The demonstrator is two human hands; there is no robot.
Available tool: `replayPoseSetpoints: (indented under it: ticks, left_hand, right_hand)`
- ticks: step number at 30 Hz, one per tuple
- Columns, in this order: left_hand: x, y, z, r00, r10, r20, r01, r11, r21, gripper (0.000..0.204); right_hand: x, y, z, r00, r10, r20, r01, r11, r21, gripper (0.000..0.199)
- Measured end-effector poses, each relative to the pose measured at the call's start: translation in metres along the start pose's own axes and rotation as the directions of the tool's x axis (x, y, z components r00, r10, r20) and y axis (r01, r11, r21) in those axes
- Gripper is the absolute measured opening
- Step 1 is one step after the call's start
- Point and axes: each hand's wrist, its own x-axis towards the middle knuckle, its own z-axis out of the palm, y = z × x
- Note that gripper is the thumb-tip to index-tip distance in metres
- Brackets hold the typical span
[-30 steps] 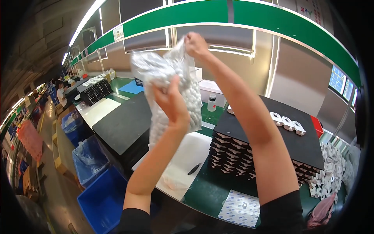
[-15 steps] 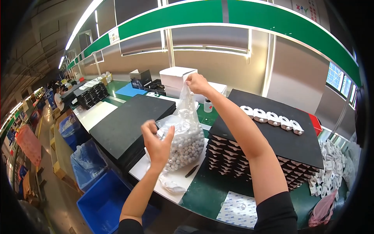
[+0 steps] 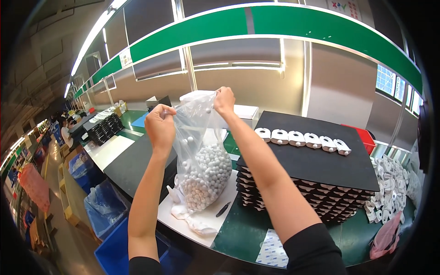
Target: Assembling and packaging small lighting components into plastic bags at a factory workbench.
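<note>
Clear plastic bag [image 3: 189, 120], head view: stands mid-bench, its loaded lower half apparently resting on a white board [image 3: 227, 192]. White balls [image 3: 213, 165] heaped in the bottom; a few sit higher, one against the plastic close by the right fist.

Left hand [image 3: 160, 130], at the bag's 10 o'clock: fingers clenched on one upper corner. Right hand [image 3: 224, 101], at 1 o'clock: pinched tight on the other. Plastic spread between them; whether the mouth gapes, cannot tell.

Around the bag: dark slim tool [image 3: 223, 209] at 5 o'clock, lying just beside; crumpled white plastic [image 3: 201, 227] at 6. Black sheet [image 3: 135, 162] at 9. Black tray stack [image 3: 316, 169] at 3, six white parts [image 3: 296, 138] in a row on its top; farther out that way, a heap of similar white pieces [image 3: 387, 188]. Blue bin [image 3: 110, 250] between 7 and 8, below bench level.

Step in hand, as I judge it: holding the bag up by its top, sides drawn out. Next move seems to call for both corners kept high and the weight left on the board, lest balls spill.
</note>
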Motion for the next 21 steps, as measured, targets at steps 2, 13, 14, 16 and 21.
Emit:
replayPoseSetpoints:
  ticks: [2,13,14,16,21]
  left_hand:
    - [0.002,-0.009,0.003,0.998,0.039,-0.048,-0.040,0.999,-0.022,0.005]
    - [-0.040,-0.039,-0.007,0.978,0.207,-0.006,-0.207,0.977,-0.049,0.017]
    - [-0.034,-0.041,-0.010,0.985,0.104,-0.138,-0.121,0.985,-0.124,0.015]
    - [-0.020,-0.058,-0.014,0.933,-0.161,-0.321,0.040,0.935,-0.353,0.013]
    - [-0.030,-0.074,-0.006,0.915,0.131,-0.382,-0.217,0.957,-0.191,0.018]
  right_hand:
    - [-0.005,-0.007,0.009,0.995,0.075,-0.066,-0.070,0.995,0.077,0.015]
    - [-0.017,-0.028,-0.021,0.493,-0.153,0.857,0.546,0.821,-0.167,0.017]
    - [-0.014,-0.032,-0.023,0.667,-0.169,0.725,0.448,0.869,-0.210,0.016]
    - [-0.001,-0.036,-0.032,0.890,-0.177,0.420,0.312,0.908,-0.280,0.016]
    - [-0.002,-0.039,-0.046,0.802,-0.152,0.578,0.341,0.910,-0.234,0.015]
